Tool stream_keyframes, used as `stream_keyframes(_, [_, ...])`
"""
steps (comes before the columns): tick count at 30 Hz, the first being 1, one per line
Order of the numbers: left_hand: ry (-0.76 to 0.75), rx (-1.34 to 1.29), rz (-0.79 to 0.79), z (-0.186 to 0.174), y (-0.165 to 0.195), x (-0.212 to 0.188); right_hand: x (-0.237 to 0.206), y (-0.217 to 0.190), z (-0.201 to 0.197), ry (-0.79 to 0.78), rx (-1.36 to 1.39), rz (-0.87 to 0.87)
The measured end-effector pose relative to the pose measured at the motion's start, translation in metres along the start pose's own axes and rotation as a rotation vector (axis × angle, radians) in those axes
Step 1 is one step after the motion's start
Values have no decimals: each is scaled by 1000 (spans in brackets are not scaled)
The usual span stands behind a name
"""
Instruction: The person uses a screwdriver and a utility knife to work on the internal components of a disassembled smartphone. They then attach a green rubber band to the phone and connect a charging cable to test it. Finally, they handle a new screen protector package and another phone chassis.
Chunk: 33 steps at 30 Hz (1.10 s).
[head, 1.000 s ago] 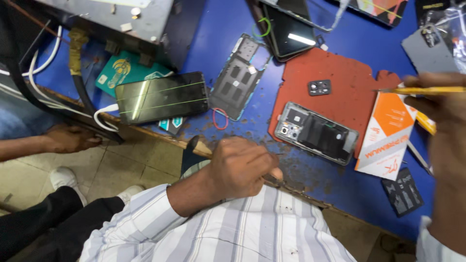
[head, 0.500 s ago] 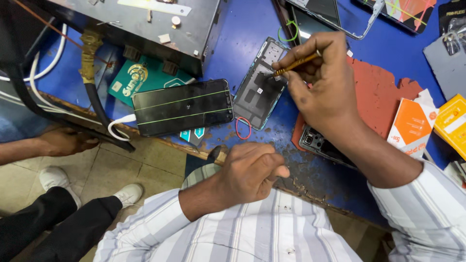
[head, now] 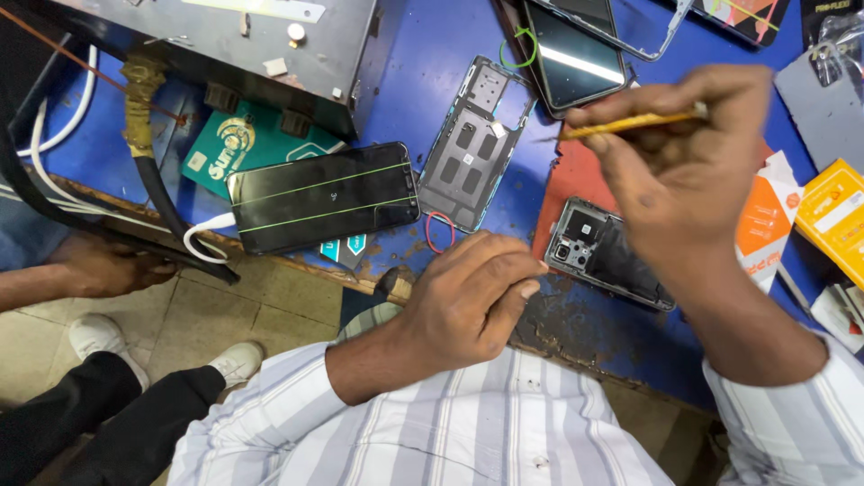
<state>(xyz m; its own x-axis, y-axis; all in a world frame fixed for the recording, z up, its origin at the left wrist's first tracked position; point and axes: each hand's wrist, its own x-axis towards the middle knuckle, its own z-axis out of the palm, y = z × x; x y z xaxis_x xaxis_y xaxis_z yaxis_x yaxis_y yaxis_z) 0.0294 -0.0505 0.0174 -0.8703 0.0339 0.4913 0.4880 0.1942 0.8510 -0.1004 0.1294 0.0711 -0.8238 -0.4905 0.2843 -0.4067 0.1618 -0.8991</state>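
1. Our right hand (head: 670, 171) pinches a yellow screwdriver (head: 634, 122) between its fingers (head: 621, 108), tip pointing left.
2. Below those fingers lies an opened phone body (head: 598, 252) on a red mat (head: 562, 184).
3. Our left hand (head: 468, 301) rests curled on the blue surface (head: 432, 54), fingers (head: 513, 270) just beside the phone body.

Left hand (head: 472, 292): you are resting it loosely curled, fingers bent inward.
Right hand (head: 670, 171): you are holding it raised, fingers pinching together.
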Motion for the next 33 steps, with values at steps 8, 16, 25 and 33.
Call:
stream_keyframes(8, [9, 444, -28, 6, 7, 5, 37, 39, 35, -61, -76, -38])
stream_keyframes(16, [-47, 420, -90, 6, 5, 7, 40, 19, 27, -19, 134, 74])
stream_keyframes(25, [18, 79, 36, 8, 0, 10, -67, -36, -26, 266, 178, 289])
stream_keyframes(33, [-131, -106, -89, 31, 7, 24, -131, -15, -17, 457, 512, 260])
